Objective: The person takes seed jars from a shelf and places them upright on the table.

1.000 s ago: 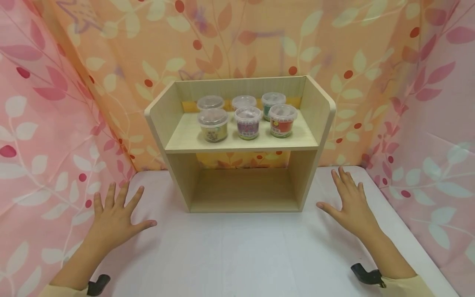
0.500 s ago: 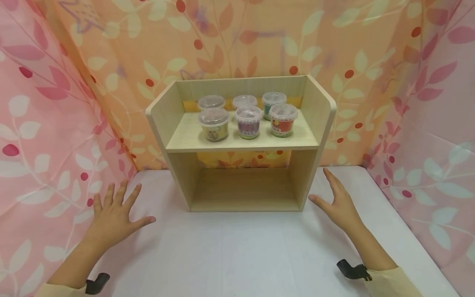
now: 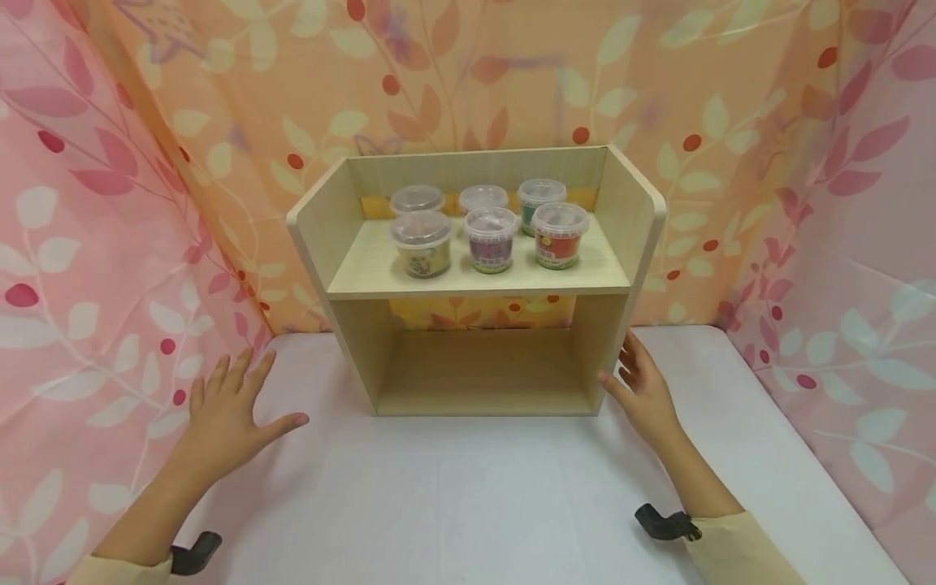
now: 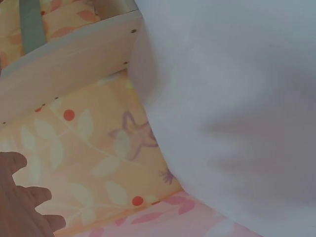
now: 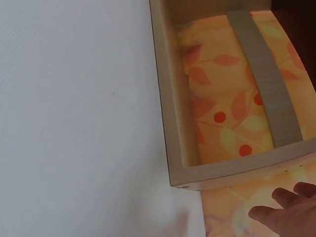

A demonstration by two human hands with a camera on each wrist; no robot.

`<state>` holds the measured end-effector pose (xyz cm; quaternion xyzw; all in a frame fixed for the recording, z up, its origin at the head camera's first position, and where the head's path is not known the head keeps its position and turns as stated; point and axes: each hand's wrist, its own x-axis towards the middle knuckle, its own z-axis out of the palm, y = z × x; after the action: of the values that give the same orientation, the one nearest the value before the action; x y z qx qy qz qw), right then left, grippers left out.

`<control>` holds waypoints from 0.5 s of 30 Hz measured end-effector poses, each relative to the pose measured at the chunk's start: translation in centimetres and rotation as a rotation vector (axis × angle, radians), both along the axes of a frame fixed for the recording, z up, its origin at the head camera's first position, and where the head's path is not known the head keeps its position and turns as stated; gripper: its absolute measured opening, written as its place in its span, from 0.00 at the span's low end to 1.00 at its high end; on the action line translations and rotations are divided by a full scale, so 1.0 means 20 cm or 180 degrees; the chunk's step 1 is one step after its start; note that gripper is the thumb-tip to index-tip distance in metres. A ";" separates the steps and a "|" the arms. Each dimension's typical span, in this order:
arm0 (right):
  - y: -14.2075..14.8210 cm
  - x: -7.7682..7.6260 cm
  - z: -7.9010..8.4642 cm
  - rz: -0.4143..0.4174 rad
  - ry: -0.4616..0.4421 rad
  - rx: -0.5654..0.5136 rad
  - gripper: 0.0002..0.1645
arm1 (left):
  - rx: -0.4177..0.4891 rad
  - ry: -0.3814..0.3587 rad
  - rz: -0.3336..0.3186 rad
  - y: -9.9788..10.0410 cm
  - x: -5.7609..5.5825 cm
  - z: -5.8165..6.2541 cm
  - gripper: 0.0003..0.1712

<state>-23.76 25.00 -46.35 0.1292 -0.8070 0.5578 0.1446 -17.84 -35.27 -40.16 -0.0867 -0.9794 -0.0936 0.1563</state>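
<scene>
A small curtained booth, dressed like a recording corner.

From the head camera I look into a three-sided nook of printed fabric: an orange curtain [image 3: 468, 73] across the back, a pink curtain [image 3: 95, 244] on the left and a paler pink curtain [image 3: 870, 268] on the right, with leaf prints and reddish dots. They close in around a white-covered surface [image 3: 468, 496], and on it I see a pale wooden shelf unit [image 3: 478, 281] with lidded plastic tubs [image 3: 490, 250] on its upper board. In my right wrist view, the same orange leaf print shows through the unit's open back. What sort of building surrounds the booth, I cannot tell from here.
</scene>
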 end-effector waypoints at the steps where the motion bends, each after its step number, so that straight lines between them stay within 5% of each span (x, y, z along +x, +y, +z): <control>1: -0.01 -0.01 0.00 0.0035 0.0016 -0.0085 0.51 | 0.0023 -0.0002 0.0002 0.00 0.00 0.01 0.68; 15: -0.05 -0.04 -0.18 0.0177 -0.0064 -0.0348 0.50 | 0.0558 0.0103 -0.0194 0.04 0.06 0.18 0.60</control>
<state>-24.65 23.99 -49.90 0.1379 -0.7728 0.6061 0.1278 -16.69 -34.47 -36.62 -0.1039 -0.9617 -0.1822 0.1763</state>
